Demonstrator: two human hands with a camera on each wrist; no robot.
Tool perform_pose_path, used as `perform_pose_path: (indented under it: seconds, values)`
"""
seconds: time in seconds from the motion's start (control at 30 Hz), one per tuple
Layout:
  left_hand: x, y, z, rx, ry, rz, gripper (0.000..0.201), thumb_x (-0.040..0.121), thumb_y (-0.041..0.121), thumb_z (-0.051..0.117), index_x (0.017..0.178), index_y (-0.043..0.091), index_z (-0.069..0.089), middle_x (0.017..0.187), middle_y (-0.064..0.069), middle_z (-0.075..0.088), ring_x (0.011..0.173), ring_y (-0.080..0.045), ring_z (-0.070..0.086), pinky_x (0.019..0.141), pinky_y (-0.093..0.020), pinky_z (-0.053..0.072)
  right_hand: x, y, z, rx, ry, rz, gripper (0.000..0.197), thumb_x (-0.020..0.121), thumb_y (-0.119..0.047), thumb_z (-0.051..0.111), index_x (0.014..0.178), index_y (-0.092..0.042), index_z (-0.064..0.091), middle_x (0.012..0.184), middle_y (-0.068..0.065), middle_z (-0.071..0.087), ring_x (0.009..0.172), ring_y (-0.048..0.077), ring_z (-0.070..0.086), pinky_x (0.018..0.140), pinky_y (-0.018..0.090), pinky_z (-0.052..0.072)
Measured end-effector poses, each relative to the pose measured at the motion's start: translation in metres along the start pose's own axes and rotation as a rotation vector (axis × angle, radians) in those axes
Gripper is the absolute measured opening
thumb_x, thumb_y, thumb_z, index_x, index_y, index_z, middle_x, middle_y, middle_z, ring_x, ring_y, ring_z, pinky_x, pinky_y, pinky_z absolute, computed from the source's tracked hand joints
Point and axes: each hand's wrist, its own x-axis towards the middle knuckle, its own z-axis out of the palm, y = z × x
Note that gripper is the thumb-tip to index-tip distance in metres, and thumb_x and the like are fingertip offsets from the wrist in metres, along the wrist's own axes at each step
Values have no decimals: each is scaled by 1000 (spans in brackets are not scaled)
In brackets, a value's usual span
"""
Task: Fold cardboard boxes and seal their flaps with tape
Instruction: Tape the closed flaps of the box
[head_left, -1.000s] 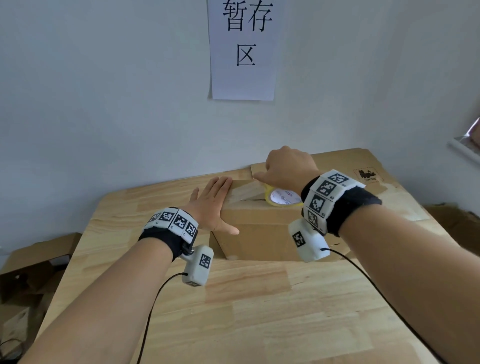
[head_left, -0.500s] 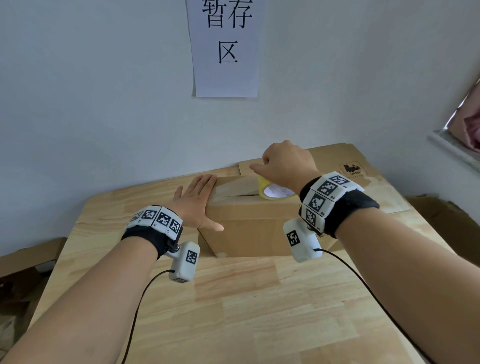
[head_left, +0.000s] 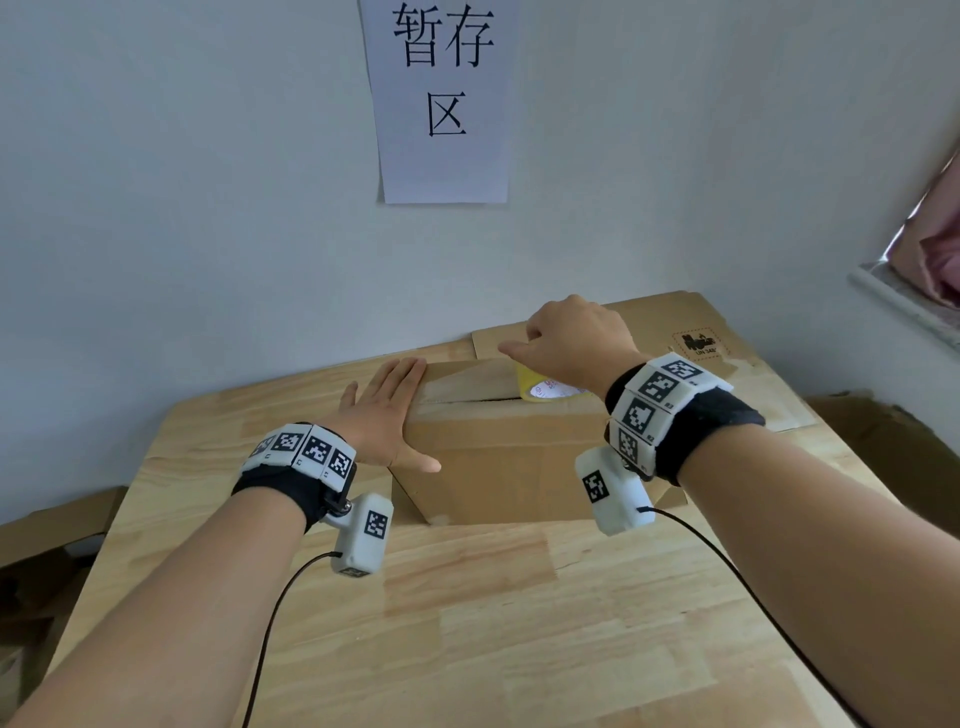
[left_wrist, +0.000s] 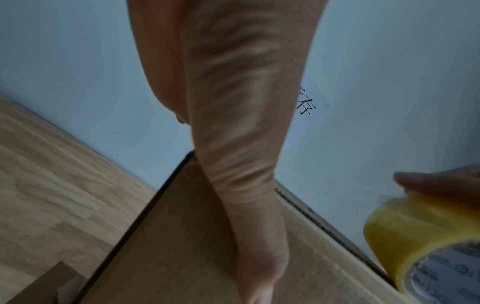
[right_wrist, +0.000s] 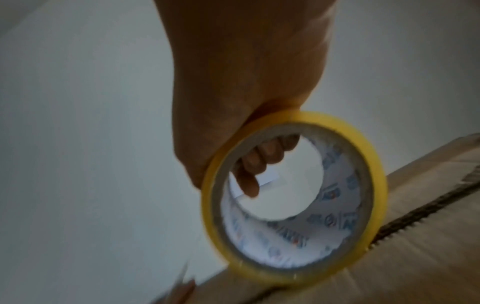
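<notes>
Wooden table (head_left: 467, 623) against a pale wall, paper sign (head_left: 441, 104) with black characters taped up above it. Cardboard box (head_left: 498, 462) sits at the far middle of the table, top flaps folded down, seam running along the top. Yellow tape roll (head_left: 540, 389) stands on edge on the box top right at the seam. Right hand (head_left: 571, 338) grips the roll from above, fingers curled through its core, forefinger stretched along the top. Left hand (head_left: 384, 410) lies flat on the box's left end, fingers straight, palm pressing the flap, thumb hanging over the front face. Both wrists wear marker bands with small cameras. Flattened cardboard sheet (head_left: 696, 332) lies behind the box at the wall. More cardboard (head_left: 47, 535) on the floor left of the table.
</notes>
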Motion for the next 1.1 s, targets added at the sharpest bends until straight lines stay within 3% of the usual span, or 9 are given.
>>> perform_pose_path:
  seconds: [0.07,0.17,0.27,0.4,0.53,0.77,0.93,1.1]
  values:
    - [1,0,1,-3,13,6,131,64,72,66,144,29,-28,153,15,-27,140,-6,-27,116,-49,-8,0,10,-2,126,-21,41,52,84,-57,48,58,-12,47,57,0,44,56,19,45,50,24,31]
    - [2,-1,3,-8,22,10,131,63,72,66,145,29,-27,154,14,-26,141,-7,-26,116,-49,-7,-1,13,0,216,39,90,53,85,-54,50,52,-17,32,50,-1,33,49,18,36,47,24,27]
    - [0,-2,4,-5,25,9,131,63,72,67,145,29,-26,154,14,-25,141,-8,-25,117,-49,-7,-2,8,3,187,47,107,46,85,-46,50,53,-15,38,51,-1,38,51,20,41,48,23,29]
    - [1,-2,2,-8,27,7,130,64,71,67,146,29,-25,154,14,-25,141,-8,-25,116,-49,-7,-1,4,2,89,51,152,32,85,-36,48,67,-11,55,59,0,45,52,18,43,48,21,30]
    - [0,3,2,6,39,6,131,64,70,68,146,27,-25,155,12,-25,142,-9,-24,116,-48,-8,-2,8,5,116,69,173,36,86,-38,47,59,-15,48,57,-1,44,52,19,43,48,22,29]
    - [-3,13,-1,156,2,-12,131,67,76,59,143,18,-31,154,4,-30,141,-16,-28,115,-49,-15,-8,8,10,76,87,150,36,86,-39,47,62,-14,55,56,-1,47,55,20,47,48,20,27]
    - [0,44,-2,237,23,23,131,69,78,54,144,9,-29,152,-5,-33,140,-19,-30,114,-48,-18,-8,3,11,51,76,125,33,86,-37,46,68,-13,59,58,0,48,59,22,49,48,20,27]
    - [9,77,-7,214,-16,102,131,71,77,53,142,7,-31,151,-8,-35,137,-20,-35,114,-50,-17,-8,-1,11,4,77,81,34,87,-36,46,62,-13,49,59,0,46,50,15,41,47,21,26]
